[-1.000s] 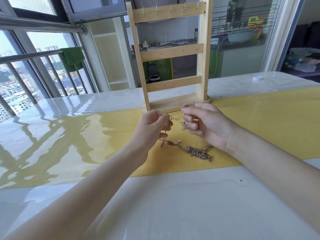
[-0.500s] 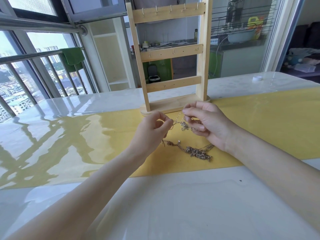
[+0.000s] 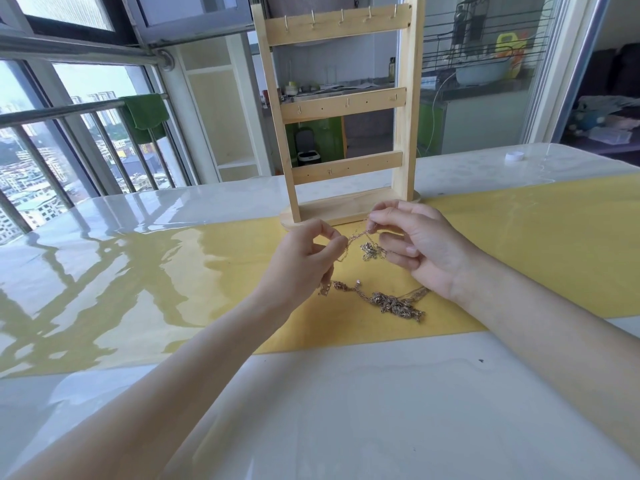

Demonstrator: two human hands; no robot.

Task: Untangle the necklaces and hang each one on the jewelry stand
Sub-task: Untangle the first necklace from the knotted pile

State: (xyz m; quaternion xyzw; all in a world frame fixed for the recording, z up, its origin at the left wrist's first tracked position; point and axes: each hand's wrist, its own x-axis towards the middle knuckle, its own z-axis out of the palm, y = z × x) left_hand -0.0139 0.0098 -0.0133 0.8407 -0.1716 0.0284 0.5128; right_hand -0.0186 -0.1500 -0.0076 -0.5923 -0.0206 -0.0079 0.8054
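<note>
Head view: left hand & right hand each pinching thin chain of tangled necklaces; light, limp, snag-prone, prob. best gripped beside knots.

Jewelry stand stands upright on the table, at the far edge of the runner that crosses the table from left to right. Left hand and right hand are raised just before the stand's base, a strand of the necklaces strung between them. The remaining tangle lies on the runner below and between the 2 hands. Small cap sits on the table, far right, well apart from the stand.
</note>
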